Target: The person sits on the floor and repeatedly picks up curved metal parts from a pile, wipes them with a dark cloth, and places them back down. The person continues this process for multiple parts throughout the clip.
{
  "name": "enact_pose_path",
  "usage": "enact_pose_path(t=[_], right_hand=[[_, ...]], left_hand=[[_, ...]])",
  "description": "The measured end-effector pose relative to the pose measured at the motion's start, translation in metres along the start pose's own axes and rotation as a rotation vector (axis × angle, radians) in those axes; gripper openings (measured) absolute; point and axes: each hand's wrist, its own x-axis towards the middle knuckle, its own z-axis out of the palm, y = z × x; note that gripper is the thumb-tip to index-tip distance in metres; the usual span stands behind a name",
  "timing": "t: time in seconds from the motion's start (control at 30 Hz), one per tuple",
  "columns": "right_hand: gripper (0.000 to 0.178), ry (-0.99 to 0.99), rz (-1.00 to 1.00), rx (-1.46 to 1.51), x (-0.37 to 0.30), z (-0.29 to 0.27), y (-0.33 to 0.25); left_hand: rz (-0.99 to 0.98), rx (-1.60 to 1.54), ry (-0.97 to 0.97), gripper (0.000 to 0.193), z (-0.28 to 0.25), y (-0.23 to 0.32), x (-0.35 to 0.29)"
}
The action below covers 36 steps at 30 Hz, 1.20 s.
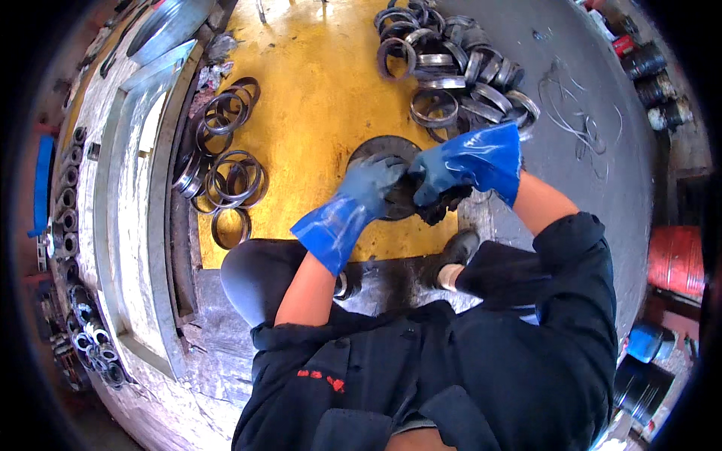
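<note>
Both my hands wear long blue rubber gloves and meet over a dark round disc on the yellow sheet. My left hand lies over the disc's left side, its fingers bent together toward the right. Whatever they hold is hidden under the glove. My right hand closes round a black ragged cloth, which hangs below the fingers at the disc's right edge. Between the hands the disc's middle is dark and partly covered.
Loose metal rings lie on the left of the yellow sheet. A heap of grimy rings sits at the far right, near tangled wire. A long metal trough stands left; a red drum stands right.
</note>
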Motion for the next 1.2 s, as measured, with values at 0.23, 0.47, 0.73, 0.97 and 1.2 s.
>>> enact_pose_path(t=[0.23,0.47,0.73,0.97,1.2], right_hand=[[0.028,0.406,-0.238,0.653,0.042,0.001,0.106],[0.032,0.539,-0.143,1.545,0.123,0.065,0.195],[0.057,1.439,-0.042,0.512,0.202,0.153,0.171],[0.055,1.298,-0.203,0.271,0.168,0.136,0.157],[0.041,1.079,-0.249,-0.588,0.208,0.061,0.161]], left_hand=[[-0.376,-0.410,-0.092,0.044,0.070,-0.031,-0.010],[-0.689,-1.312,0.382,0.035,0.093,-0.025,-0.017],[-0.790,-1.375,0.332,0.044,0.111,-0.012,-0.003],[-0.815,-0.843,0.395,0.054,0.161,-0.061,-0.005],[-0.790,-0.746,0.320,0.065,0.157,-0.052,0.008]])
